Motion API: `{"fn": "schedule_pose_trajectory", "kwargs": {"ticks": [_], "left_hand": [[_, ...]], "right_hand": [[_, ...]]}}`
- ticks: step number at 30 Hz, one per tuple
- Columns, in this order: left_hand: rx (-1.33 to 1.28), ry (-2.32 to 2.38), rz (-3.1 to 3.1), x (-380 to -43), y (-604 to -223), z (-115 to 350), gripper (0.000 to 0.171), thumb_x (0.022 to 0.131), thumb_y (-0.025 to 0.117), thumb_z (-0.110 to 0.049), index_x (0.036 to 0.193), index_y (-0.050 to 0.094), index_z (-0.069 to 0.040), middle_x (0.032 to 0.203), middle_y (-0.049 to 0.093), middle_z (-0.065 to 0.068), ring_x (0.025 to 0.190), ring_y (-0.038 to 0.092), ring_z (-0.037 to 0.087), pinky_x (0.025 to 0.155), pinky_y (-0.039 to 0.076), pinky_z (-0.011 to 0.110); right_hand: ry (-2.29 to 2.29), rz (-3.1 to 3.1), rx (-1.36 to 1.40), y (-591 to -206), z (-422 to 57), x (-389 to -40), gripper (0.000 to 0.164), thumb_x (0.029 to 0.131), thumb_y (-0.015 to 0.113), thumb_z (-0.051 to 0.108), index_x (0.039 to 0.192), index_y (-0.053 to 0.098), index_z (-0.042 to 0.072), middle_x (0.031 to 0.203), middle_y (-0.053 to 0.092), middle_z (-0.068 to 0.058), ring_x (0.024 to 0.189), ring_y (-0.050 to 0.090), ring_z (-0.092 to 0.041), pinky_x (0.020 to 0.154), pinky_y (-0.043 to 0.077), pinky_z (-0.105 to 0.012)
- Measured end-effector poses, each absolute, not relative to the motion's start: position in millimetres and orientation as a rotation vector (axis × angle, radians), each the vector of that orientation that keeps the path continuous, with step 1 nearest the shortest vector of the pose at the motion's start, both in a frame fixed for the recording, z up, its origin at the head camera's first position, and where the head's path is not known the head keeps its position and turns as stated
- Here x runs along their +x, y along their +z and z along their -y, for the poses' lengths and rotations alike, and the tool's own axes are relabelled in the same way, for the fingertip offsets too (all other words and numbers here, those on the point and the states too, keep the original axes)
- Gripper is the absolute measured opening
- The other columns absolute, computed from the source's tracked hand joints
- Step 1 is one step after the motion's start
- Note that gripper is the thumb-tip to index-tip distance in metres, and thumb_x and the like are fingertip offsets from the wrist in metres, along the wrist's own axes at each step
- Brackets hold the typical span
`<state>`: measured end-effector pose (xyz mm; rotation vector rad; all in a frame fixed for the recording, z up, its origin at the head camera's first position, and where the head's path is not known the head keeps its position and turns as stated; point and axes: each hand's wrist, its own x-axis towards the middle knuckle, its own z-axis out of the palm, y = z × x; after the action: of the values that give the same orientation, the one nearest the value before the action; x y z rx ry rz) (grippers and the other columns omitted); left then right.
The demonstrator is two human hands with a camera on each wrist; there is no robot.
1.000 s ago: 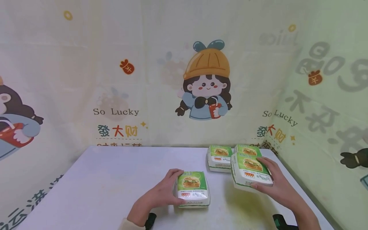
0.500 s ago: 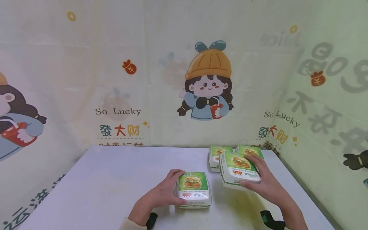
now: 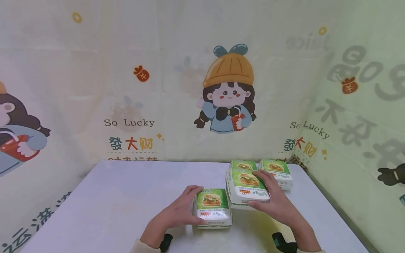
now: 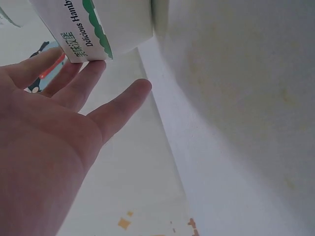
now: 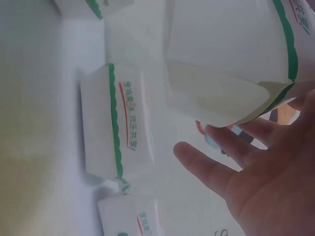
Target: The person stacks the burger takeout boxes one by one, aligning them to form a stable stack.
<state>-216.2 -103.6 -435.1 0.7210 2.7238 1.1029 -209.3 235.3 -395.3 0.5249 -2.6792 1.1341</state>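
Note:
At the near middle of the white table, my left hand (image 3: 178,207) grips the left side of a green-and-white burger box (image 3: 211,207), thumb in front and fingers behind. Its printed side (image 4: 81,29) shows at the top of the left wrist view. My right hand (image 3: 278,198) holds a second burger box (image 3: 246,186) by its right side, just right of the first and partly overlapping it in the head view. The pale underside (image 5: 221,54) of this box appears in the right wrist view, so it is raised off the table. Some fingers hide behind the boxes.
Two more burger boxes stand at the back right of the table (image 3: 133,196): one box (image 3: 243,164) partly hidden behind the held one, another box (image 3: 275,168) to its right. A cartoon-printed cloth (image 3: 177,88) hangs behind the table and along its sides.
My right hand has carried its burger box leftward, nearer to the left one. The back right box is now more exposed, the back left one more covered. My left hand stays in place.

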Motion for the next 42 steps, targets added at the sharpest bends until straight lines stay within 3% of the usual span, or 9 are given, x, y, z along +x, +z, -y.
{"fn": "schedule_pose_trajectory", "kwargs": {"ticks": [13, 23, 32, 42], "left_hand": [[0.718, 1.145, -2.717, -216, -436, 106, 0.112, 0.067, 0.084, -0.058, 0.155, 0.028, -0.016, 0.152, 0.032, 0.001, 0.134, 0.042, 0.022, 0.109, 0.043, 0.049], [0.719, 1.146, -2.732, -217, -437, 107, 0.115, 0.066, 0.085, -0.057, 0.155, 0.029, -0.012, 0.152, 0.037, 0.005, 0.137, 0.041, 0.024, 0.110, 0.041, 0.053], [0.659, 1.170, -2.690, -218, -435, 105, 0.115, 0.066, 0.087, -0.052, 0.155, 0.027, -0.013, 0.153, 0.036, 0.005, 0.137, 0.041, 0.027, 0.111, 0.039, 0.056], [0.701, 1.273, -2.651, -220, -438, 105, 0.119, 0.061, 0.091, -0.045, 0.157, 0.024, -0.022, 0.151, 0.040, 0.000, 0.138, 0.040, 0.022, 0.114, 0.037, 0.055]], "right_hand": [[1.151, 2.664, 0.585, -402, -213, -208, 0.088, 0.073, 0.085, 0.047, 0.147, 0.039, 0.033, 0.156, 0.027, -0.003, 0.137, 0.032, -0.029, 0.098, 0.042, -0.052], [1.169, 2.649, 0.647, -409, -192, -207, 0.087, 0.072, 0.084, 0.049, 0.146, 0.041, 0.035, 0.155, 0.030, -0.002, 0.127, 0.043, -0.024, 0.093, 0.046, -0.035], [1.174, 2.647, 0.632, -413, -177, -203, 0.086, 0.071, 0.084, 0.053, 0.144, 0.042, 0.035, 0.156, 0.029, -0.006, 0.133, 0.041, -0.032, 0.097, 0.045, -0.052], [1.188, 2.581, 0.629, -419, -156, -198, 0.087, 0.069, 0.084, 0.056, 0.143, 0.042, 0.038, 0.154, 0.029, -0.005, 0.132, 0.040, -0.027, 0.096, 0.046, -0.046]]}}
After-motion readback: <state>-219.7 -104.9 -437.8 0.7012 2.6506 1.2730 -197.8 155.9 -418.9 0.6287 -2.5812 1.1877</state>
